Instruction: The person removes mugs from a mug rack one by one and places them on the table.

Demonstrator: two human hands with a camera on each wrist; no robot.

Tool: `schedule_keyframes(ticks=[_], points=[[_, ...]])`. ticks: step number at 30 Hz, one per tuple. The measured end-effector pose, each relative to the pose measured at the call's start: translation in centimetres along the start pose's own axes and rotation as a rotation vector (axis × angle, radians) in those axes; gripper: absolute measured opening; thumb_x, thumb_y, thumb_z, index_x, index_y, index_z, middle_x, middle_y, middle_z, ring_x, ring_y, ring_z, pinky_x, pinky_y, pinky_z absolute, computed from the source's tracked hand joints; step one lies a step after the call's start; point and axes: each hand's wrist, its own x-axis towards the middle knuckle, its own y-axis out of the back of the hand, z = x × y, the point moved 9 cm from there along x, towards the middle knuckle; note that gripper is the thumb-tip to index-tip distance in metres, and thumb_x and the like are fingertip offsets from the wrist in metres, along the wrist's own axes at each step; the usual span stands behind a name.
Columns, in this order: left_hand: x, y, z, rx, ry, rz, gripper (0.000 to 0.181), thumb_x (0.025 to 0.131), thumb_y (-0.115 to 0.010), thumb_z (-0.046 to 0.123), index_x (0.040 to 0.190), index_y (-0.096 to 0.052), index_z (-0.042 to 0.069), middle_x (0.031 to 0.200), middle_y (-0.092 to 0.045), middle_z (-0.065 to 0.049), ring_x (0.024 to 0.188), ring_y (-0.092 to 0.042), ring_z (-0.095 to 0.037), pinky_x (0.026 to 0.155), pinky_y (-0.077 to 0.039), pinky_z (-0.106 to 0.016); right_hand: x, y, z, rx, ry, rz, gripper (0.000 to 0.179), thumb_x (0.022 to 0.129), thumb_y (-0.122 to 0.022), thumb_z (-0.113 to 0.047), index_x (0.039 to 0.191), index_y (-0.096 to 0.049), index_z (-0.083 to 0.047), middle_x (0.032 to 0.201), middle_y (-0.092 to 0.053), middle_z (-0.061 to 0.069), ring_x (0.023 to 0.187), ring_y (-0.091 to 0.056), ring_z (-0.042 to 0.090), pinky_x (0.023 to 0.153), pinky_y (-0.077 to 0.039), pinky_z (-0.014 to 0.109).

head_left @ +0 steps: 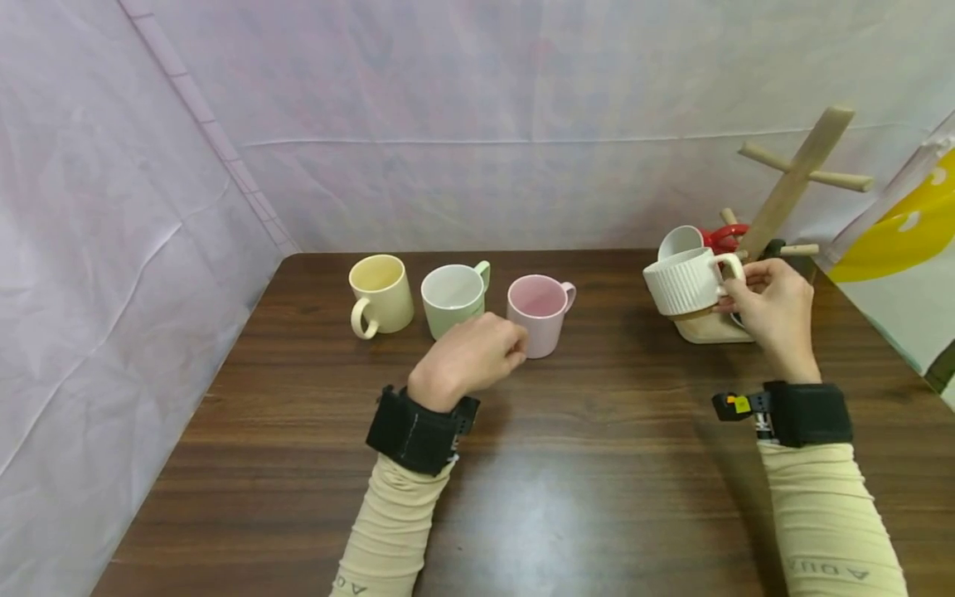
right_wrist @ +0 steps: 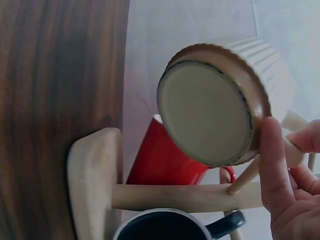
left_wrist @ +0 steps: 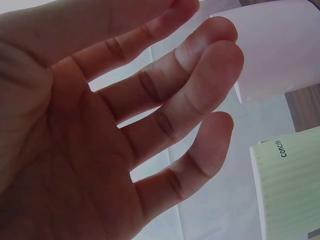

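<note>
On my head feed, the white ribbed mug (head_left: 682,283) is up off the bench (head_left: 597,464), tilted, just in front of the wooden rack (head_left: 798,179). The right hand (head_left: 779,311) has it by the handle, thumb and fingers pinched together there. My right wrist feed adds what the head camera misses: the mug's pale underside, with a brown band around the foot, and a finger lying against that band. I cannot tell whether the mug touches the rack. Behind it hangs a red mug (right_wrist: 162,160); from above I mostly get its white inside and red handle, while the wrist camera shows its red side. That same camera gives me the mouth and handle of a dark teal mug (right_wrist: 162,229), nearly hidden from the head view. Farther left on the bench, a pink mug (head_left: 548,327), a green mug (head_left: 453,297) and a yellow mug (head_left: 390,305) stand upright in a row. The left hand (head_left: 473,352) hovers in front of the pink and green ones, grasping nothing; from above it looks like a loose fist, but my left wrist feed shows relaxed, slightly bent fingers, and small dark lettering on the green mug. Pale cloth (head_left: 448,166) hangs behind the bench.
</note>
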Motion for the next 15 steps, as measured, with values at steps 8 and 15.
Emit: schedule_keyframes(ticks=[8, 15], points=[[0.0, 0.0, 0.1, -0.003, -0.002, -0.001, 0.011, 0.086, -0.058, 0.016, 0.076, -0.059, 0.017, 0.066, -0.054, 0.005, 0.06, -0.048, -0.008, 0.055, -0.042, -0.025, 0.4, -0.6, 5.0, 0.382, -0.06, 0.008, 0.016, 0.074, -0.064, 0.004, 0.086, -0.053, 0.002, 0.068, -0.063, 0.006, 0.047, -0.058, 0.02, 0.041, -0.049, 0.023], [0.0, -0.1, 0.1, -0.001, -0.006, -0.001, 0.011, 0.086, -0.058, 0.016, 0.076, -0.059, 0.017, 0.066, -0.054, 0.005, 0.06, -0.048, -0.008, 0.055, -0.042, -0.025, 0.8, -1.5, 7.5, 0.682, -0.064, -0.054, 0.025, 0.073, -0.066, 0.007, 0.093, -0.051, 0.008, 0.081, -0.064, 0.017, 0.054, -0.059, 0.026, 0.046, -0.052, 0.029]])
